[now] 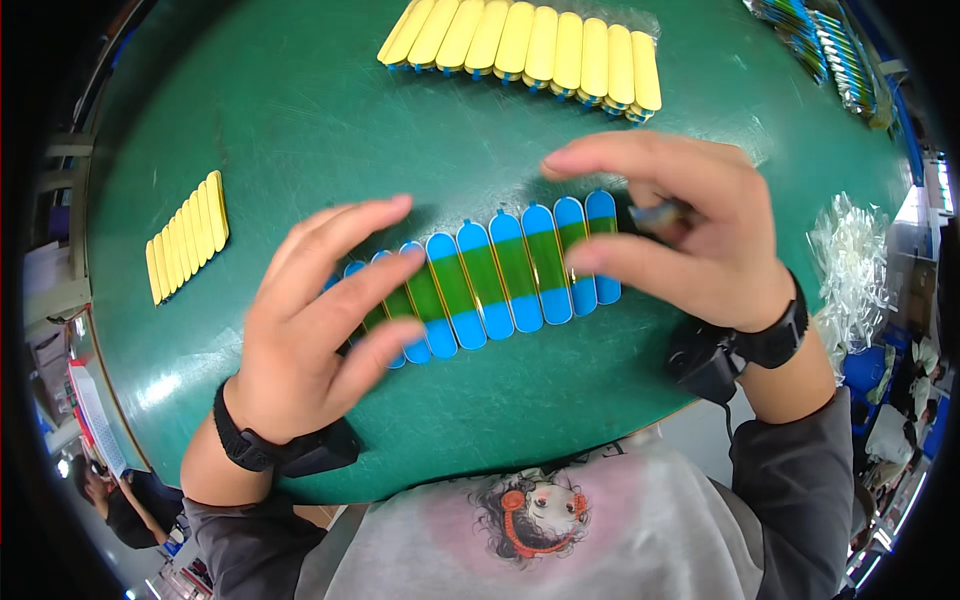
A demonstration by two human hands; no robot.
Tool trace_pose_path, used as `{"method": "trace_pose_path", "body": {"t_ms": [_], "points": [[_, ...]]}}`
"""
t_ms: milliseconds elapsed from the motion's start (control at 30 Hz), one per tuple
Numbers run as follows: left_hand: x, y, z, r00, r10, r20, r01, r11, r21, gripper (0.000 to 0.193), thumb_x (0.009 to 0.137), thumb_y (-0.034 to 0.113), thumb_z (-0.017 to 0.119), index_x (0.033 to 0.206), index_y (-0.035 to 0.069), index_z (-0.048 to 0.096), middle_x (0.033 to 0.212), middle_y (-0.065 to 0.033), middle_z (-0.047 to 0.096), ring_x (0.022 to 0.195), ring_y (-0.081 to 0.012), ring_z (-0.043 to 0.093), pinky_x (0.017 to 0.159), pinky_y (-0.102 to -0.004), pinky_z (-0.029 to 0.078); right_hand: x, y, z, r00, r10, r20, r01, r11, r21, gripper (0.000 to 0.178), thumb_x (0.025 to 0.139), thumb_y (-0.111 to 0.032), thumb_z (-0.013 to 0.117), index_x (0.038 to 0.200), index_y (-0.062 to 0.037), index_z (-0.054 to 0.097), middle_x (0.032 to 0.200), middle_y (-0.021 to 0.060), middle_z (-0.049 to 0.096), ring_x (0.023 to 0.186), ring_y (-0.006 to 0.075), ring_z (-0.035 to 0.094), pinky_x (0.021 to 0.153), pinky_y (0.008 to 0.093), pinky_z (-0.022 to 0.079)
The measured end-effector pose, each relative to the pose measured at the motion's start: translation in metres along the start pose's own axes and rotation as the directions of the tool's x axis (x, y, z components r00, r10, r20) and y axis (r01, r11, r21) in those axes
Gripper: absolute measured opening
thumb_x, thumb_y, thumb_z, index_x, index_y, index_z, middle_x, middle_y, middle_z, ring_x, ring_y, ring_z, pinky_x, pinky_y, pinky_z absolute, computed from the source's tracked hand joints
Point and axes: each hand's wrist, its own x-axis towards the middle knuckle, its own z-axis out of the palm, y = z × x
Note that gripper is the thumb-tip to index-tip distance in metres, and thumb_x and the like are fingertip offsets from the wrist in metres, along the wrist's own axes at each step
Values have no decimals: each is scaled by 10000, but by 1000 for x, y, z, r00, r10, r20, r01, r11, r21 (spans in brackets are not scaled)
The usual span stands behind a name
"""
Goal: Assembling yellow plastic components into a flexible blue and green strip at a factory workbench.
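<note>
In front of me a slightly curved row of flat, round-ended blue strips (497, 312) lies side by side, a green band crossing their middles. Over the row's left end is my left hand (320, 310), fingers spread; a fingertip and the thumb lie over the strips, covering several of them. At the right end my right hand (700, 215) has its thumb over the strips and its index finger stretched out above them. Its other fingers curl around a small, dark, blurred thing (660, 213) that I cannot make out.
Yellow round-ended strips (520, 45) lie in layered rows at the far side of the green table (290, 120). A smaller yellow row (188, 235) sits at the left. Crumpled clear plastic (850, 275) heaps at the right edge; bundled blue-green strips (830, 50) lie far right.
</note>
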Motion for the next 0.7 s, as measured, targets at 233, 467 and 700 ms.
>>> {"method": "trace_pose_path", "body": {"t_ms": [233, 467, 700], "points": [[7, 5, 8, 995, 67, 72, -91, 904, 418, 761, 703, 460, 645, 1287, 30, 413, 1346, -181, 375, 1225, -353, 354, 993, -451, 277, -12, 1, -5, 952, -48, 303, 152, 931, -331, 571, 548, -181, 772, 1088, -105, 605, 1224, 56, 544, 863, 236, 627, 654, 307, 517], [6, 4, 17, 896, 346, -277, -258, 916, 308, 197, 740, 122, 683, 886, -2, 636, 755, -99, 633, 707, -213, 626, 600, -287, 455, -15, 8, 4, 844, -527, 99, 520, 760, -389, 112, 651, -73, 700, 746, -49, 647, 725, 72, 641, 672, 228, 622, 574, 314, 500], [-19, 42, -5, 910, -128, -395, 20, 964, -266, 134, 815, 97, 618, 806, -32, 654, 603, -80, 580, 524, -111, 515, 490, -252, 395, -15, -40, -1, 902, -398, -167, 356, 905, -233, 84, 706, -88, 698, 692, -33, 637, 595, 85, 589, 507, 234, 541, 472, 293, 414]]}}
